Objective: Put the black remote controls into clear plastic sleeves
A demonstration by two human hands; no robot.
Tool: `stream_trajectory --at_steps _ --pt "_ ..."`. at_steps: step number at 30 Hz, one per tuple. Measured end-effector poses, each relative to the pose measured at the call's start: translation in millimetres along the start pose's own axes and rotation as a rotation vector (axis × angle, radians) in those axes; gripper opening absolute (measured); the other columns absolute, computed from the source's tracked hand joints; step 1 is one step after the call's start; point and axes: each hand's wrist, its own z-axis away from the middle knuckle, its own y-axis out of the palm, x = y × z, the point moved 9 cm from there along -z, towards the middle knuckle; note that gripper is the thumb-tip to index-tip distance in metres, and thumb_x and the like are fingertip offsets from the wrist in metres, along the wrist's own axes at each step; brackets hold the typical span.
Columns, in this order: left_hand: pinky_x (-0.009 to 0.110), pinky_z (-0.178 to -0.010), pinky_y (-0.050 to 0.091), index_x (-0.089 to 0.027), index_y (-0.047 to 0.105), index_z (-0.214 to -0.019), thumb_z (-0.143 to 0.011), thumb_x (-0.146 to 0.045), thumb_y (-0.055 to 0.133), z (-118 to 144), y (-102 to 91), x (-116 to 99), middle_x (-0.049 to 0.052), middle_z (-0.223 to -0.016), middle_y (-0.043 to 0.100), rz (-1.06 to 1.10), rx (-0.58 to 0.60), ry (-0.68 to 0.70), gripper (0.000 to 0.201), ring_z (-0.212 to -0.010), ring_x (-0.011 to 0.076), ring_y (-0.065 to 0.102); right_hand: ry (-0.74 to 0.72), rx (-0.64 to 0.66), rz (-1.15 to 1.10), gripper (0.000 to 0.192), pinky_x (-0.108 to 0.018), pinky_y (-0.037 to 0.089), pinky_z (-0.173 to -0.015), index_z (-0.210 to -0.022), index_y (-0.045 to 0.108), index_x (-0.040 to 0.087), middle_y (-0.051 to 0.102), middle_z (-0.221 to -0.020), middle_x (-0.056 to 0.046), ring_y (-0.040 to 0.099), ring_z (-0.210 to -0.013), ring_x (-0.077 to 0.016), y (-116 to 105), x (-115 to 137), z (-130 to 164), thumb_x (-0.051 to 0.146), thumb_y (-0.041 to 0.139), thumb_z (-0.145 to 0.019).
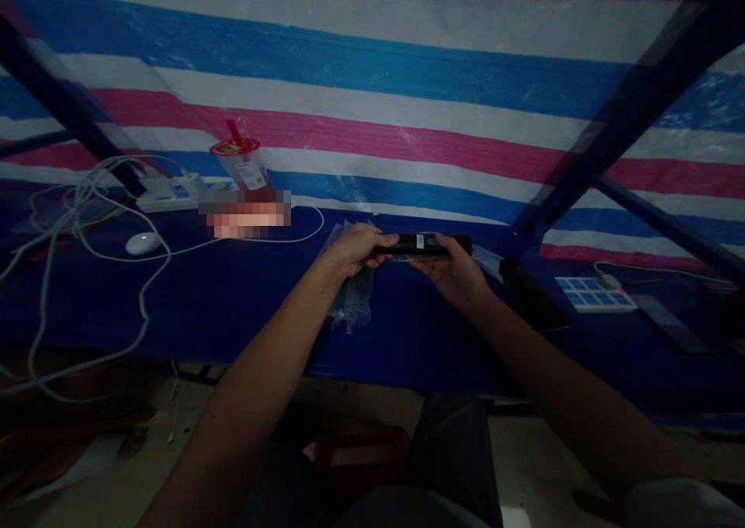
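Head view: both hands hold a slim black bar (pixel 424 246) level above the blue desk (pixel 233 303); left hand (pixel 356 250) wraps one end, right hand (pixel 457 273) grips the other. Its pale label is unreadable. Crinkled clear plastic bags (pixel 352 299) lie beneath.

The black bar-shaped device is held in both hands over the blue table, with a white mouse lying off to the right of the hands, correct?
Not quite. The head view shows the white mouse to the left of the hands, among white cables. The black bar-shaped device is indeed held by left hand and right hand over the blue table.
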Motion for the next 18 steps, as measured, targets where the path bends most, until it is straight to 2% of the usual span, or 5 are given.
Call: stream_trajectory --at_steps 7,12,15,18 --pt "0.019 -0.037 0.019 -0.012 0.061 -0.074 -0.091 -0.016 0.065 2.4 1.0 -2.7 0.005 -0.059 0.062 0.002 0.005 -0.010 0.019 -0.042 0.0046 0.046 -0.027 -0.004 -0.017 0.016 -0.044 0.056 -0.098 -0.092 0.066 0.018 0.073 -0.095 -0.008 0.070 -0.098 -0.0234 -0.3 2.5 0.0 0.032 0.069 -0.085" --pt "0.022 -0.039 0.022 -0.014 0.060 -0.076 -0.092 -0.023 0.067 0.7 3.2 -2.3 0.006 -0.063 0.063 -0.039 0.032 0.034 0.019 -0.042 0.0060 0.047 -0.017 -0.016 -0.028 0.014 -0.043 0.058 -0.094 -0.090 0.066 0.018 0.072 -0.094 -0.008 0.069 -0.095 -0.0232 -2.4 3.4 -0.8 0.031 0.069 -0.085" --pt "0.022 -0.042 0.029 -0.018 0.061 -0.093 -0.090 -0.026 0.070 0.3 1.1 -6.9 0.003 -0.065 0.063 -0.120 -0.020 0.149 0.013 -0.044 0.0077 0.051 -0.023 -0.038 -0.028 0.013 -0.042 0.058 -0.092 -0.088 0.066 0.019 0.072 -0.092 -0.007 0.070 -0.093 -0.0224 -6.0 4.4 -2.1 0.031 0.070 -0.084" --pt "0.023 -0.046 0.035 -0.022 0.060 -0.110 -0.089 -0.030 0.071 3.6 -0.8 -19.9 0.000 -0.070 0.063 -0.282 -0.097 0.331 0.025 -0.047 0.0090 0.053 -0.032 -0.064 -0.037 0.015 -0.041 0.059 -0.091 -0.086 0.064 0.020 0.072 -0.090 -0.006 0.070 -0.092 -0.0219 -10.3 6.0 -3.6 0.031 0.073 -0.081"
